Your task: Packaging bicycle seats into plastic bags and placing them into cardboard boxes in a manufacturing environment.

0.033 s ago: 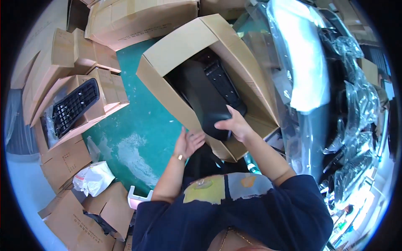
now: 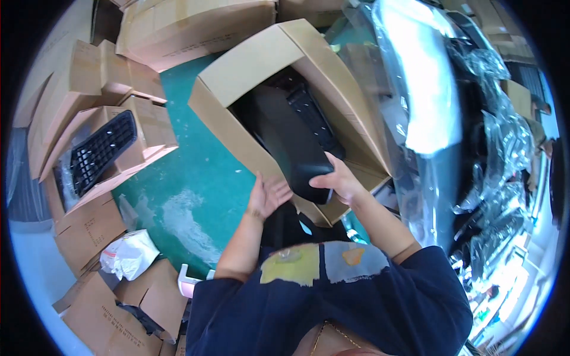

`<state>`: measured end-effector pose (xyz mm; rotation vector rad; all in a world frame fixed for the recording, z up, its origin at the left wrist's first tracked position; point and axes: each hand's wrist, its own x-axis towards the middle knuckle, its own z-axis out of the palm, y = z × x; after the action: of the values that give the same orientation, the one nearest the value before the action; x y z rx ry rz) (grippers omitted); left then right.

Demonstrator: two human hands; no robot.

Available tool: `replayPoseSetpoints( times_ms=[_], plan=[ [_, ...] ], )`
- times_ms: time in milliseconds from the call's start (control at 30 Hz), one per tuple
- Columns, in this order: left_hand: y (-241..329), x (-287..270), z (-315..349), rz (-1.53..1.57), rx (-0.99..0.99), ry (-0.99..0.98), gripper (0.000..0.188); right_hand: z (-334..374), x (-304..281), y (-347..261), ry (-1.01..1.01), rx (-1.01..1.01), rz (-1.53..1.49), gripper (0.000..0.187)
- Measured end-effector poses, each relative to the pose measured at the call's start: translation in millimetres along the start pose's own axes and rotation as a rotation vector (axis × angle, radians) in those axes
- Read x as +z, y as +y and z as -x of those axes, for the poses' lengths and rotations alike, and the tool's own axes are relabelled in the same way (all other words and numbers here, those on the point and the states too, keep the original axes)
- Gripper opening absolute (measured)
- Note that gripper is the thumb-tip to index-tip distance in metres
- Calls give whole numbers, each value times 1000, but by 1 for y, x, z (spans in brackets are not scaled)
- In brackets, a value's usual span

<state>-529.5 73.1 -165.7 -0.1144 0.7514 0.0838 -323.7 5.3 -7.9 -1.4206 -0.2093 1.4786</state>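
Note:
A long, smooth black plastic panel (image 2: 285, 136) lies slantwise in an open cardboard box (image 2: 249, 68), its near end raised to about the near rim. My right hand (image 2: 339, 180) grips that near end, thumb across the top; the fingertips on its far side are hidden. Beside the box's near left wall, my left hand (image 2: 268, 194) is open and holds nothing, its fingers spread and the palm turned up. A ribbed black plastic part (image 2: 312, 115) sits deeper in the box, along the panel's right side.
Cardboard boxes stack up on the left, one holding a black gridded part (image 2: 104, 148). A white crumpled bag (image 2: 129, 254) rests near lower boxes (image 2: 104, 323). Clear plastic wrapping (image 2: 415, 89) over dark parts borders the right. The floor (image 2: 184, 136) is green with whitish smears.
The panel's near end has risen a little and come toward me with my right hand. My left hand stays open in nearly the same place. The whole view has shifted slightly.

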Motion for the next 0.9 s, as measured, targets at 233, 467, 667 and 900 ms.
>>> replayPoseSetpoints(
  times_ms=[233,467,667,900],
  plan=[
    [-47,123,-46,218,145,-143,89,153,-33,-42,84,12,-21,70],
    [-58,209,-45,36,166,-297,84,251,-76,-25,231,-51,106,74],
    [-70,271,-47,-49,174,-518,70,280,-111,19,352,-246,108,66],
    [-91,319,-33,-189,357,-456,76,285,-107,-1,682,-242,304,61]
  ],
)
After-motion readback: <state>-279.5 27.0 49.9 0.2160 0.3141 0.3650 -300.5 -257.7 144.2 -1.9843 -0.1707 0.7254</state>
